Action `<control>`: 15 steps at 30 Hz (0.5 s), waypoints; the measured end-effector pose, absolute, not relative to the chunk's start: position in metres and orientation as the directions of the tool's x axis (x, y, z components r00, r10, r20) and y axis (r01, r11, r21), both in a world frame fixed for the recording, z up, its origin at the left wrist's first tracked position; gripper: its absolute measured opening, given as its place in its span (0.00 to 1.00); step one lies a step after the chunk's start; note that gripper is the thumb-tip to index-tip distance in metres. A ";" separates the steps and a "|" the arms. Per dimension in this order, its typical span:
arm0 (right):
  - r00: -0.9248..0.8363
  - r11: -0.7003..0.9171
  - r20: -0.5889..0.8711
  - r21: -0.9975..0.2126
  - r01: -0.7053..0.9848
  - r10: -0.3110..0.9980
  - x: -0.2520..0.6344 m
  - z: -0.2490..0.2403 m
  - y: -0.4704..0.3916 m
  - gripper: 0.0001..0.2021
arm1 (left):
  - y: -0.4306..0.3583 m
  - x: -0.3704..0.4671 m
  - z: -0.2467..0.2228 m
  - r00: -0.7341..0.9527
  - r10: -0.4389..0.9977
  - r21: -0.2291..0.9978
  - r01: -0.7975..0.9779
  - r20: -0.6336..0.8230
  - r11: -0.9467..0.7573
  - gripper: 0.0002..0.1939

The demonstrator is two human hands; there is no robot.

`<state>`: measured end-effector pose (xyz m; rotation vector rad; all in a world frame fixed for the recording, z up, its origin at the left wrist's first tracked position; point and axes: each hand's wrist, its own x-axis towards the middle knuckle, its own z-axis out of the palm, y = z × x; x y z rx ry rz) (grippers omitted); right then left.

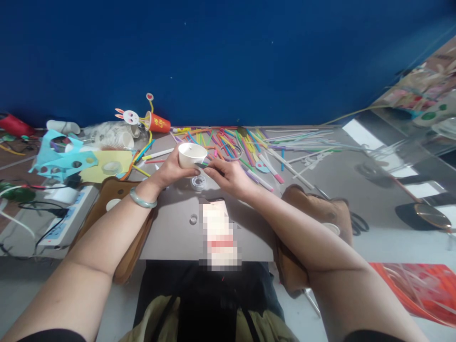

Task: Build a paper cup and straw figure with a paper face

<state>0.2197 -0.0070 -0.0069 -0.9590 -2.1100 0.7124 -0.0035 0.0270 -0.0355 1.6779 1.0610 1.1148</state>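
My left hand [171, 167] is closed around a white paper cup [192, 156], with its open mouth tilted toward me. My right hand [230, 175] is closed at the cup's right side, its fingertips pinched together. A thin dark tip [201, 165] shows between those fingers and the cup wall; it is too small to name. Just below the cup lies a roll of clear tape [198, 183] on the table. Nearer to me are a small ring-shaped piece [193, 219] and a phone with a lit, blurred screen [219, 232].
Coloured pens and sticks [228, 142] are strewn along the back. A red cup with a rabbit face [158, 122] lies at back left, near stacked paper cups [121, 140] and blue cut felt [64, 156]. A power strip [73, 216] stands left; brown padded rests [313, 213] flank me.
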 end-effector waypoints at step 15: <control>-0.501 0.658 0.455 -0.657 0.369 0.736 0.220 -0.010 -0.009 0.13 | 0.028 -0.004 -0.041 0.214 0.951 0.956 0.142 0.225 -0.258 0.43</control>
